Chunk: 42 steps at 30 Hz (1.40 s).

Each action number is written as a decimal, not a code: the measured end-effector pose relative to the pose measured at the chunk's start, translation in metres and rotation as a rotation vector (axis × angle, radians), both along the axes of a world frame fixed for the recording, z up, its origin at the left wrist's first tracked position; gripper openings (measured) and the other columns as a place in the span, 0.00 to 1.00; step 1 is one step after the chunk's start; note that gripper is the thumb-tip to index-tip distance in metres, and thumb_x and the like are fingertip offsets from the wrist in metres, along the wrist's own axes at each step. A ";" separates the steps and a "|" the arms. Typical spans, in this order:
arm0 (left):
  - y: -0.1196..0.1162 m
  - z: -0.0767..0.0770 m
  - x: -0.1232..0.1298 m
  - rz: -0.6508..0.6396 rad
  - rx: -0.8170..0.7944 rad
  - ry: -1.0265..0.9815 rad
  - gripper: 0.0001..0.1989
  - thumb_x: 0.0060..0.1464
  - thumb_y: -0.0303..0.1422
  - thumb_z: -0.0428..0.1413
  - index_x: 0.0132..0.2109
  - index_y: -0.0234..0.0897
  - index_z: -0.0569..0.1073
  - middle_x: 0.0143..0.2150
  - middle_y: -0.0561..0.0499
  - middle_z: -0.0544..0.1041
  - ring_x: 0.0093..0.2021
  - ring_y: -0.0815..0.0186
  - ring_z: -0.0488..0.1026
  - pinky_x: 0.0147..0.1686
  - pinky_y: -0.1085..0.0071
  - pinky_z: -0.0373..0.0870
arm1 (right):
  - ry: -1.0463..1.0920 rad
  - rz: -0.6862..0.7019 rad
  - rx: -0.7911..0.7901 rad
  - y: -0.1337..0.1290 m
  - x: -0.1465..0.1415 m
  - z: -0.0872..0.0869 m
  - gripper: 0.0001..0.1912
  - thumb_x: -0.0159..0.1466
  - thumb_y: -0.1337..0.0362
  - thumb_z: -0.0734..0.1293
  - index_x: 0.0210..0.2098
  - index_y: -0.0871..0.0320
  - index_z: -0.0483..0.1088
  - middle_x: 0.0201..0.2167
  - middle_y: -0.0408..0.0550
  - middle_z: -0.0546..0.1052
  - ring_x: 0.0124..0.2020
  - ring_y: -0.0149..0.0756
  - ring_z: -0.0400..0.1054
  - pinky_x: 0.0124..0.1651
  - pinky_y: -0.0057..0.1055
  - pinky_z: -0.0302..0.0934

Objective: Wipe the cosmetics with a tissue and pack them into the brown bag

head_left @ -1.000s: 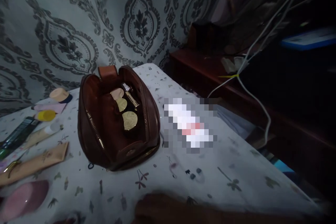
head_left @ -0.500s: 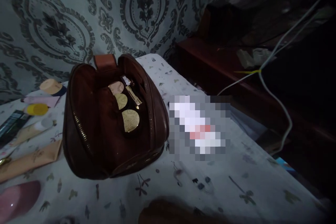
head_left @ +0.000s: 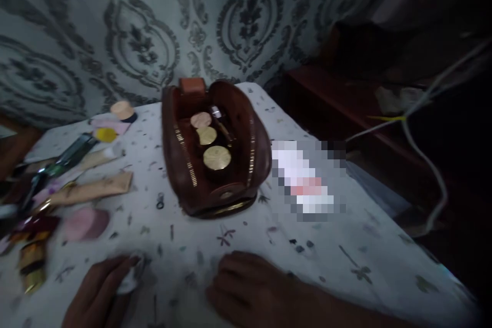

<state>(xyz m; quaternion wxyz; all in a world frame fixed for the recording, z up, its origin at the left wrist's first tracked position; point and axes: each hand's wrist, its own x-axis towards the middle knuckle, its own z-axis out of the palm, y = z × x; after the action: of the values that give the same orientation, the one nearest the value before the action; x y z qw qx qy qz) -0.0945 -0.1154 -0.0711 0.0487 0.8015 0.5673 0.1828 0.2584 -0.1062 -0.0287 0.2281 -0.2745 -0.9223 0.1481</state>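
My left hand (head_left: 100,289) is low at the left, its fingers closed on a small crumpled white wad (head_left: 131,278) that looks like tissue or a wipe. Right of it, my right hand (head_left: 246,287) rests on the patterned sheet with its fingers curled under and together; anything inside is hidden. Beyond both hands stands a brown toiletry bag (head_left: 171,164), unzipped and gaping. Inside it are several round-lidded jars, one with a gold marbled lid (head_left: 217,158), and a slim metallic tube (head_left: 223,125). Neither hand touches the bag.
Cosmetics lie at the left: a tan tube (head_left: 96,188), a pink sponge-like piece (head_left: 86,224), a gold-and-black bottle (head_left: 33,265) and a yellow-capped item (head_left: 106,135). A blurred-out item (head_left: 300,174) lies right of the bag. A pale cable (head_left: 421,164) hangs over dark red furniture (head_left: 326,92).
The view has swung left and back, so the bag appears smaller and further right. My left hand with the white wad has come into view, and more of my right hand shows.
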 end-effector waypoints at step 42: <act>0.140 0.084 -0.199 0.319 0.289 -0.252 0.16 0.57 0.34 0.48 0.47 0.34 0.76 0.44 0.44 0.76 0.46 0.57 0.71 0.50 0.62 0.67 | 0.437 -0.193 -0.658 0.033 -0.196 -0.012 0.15 0.64 0.58 0.61 0.40 0.59 0.75 0.33 0.50 0.79 0.36 0.40 0.75 0.39 0.33 0.68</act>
<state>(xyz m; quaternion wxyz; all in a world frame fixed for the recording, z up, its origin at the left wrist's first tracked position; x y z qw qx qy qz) -0.2939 0.0246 0.0126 -0.0256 0.6713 0.6441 0.3658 0.0623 -0.0737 -0.0402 0.3314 -0.3804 -0.7255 0.4681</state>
